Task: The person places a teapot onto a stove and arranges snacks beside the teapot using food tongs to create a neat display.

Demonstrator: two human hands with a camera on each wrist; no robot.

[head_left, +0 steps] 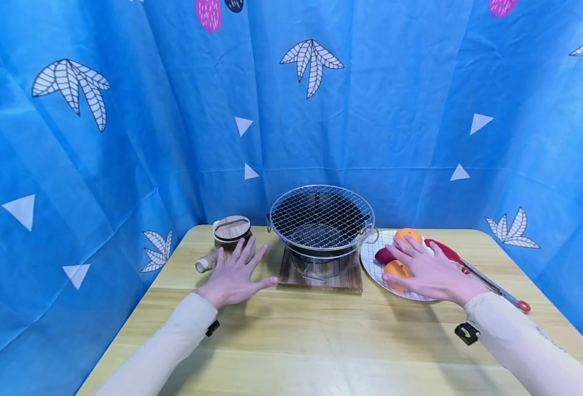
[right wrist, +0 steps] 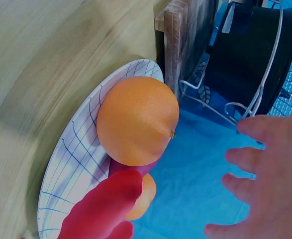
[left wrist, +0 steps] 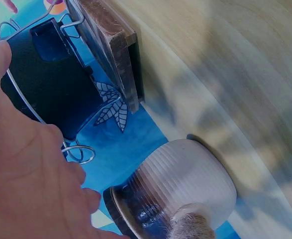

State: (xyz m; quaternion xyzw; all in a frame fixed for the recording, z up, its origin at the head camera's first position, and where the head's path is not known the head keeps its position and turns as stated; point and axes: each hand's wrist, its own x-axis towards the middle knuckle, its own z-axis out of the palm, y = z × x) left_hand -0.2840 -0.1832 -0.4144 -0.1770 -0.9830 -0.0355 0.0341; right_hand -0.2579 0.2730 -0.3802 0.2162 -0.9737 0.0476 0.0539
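My left hand (head_left: 234, 275) hovers over the table with fingers spread, holding nothing. Just beyond it stands a ribbed ceramic pot (left wrist: 198, 174) with a wooden lid (head_left: 232, 227) and a stubby, fibre-wrapped side handle (left wrist: 190, 224). My right hand (head_left: 427, 275), also spread, is above a white grid-patterned plate (head_left: 370, 264). On this plate lie oranges (right wrist: 138, 119) and a dark purple-red item (head_left: 384, 256), mostly hidden. Red-tipped tongs (head_left: 489, 283) lie to the plate's right. The right wrist view shows a gap between fingers and fruit.
Between the hands, at the back, a round black grill with a wire mesh top (head_left: 321, 217) stands on a square wooden board (head_left: 346, 280). Wire loop handles (head_left: 372, 235) stick out from its sides. A blue patterned curtain (head_left: 296, 137) surrounds the wooden table (head_left: 321, 341).
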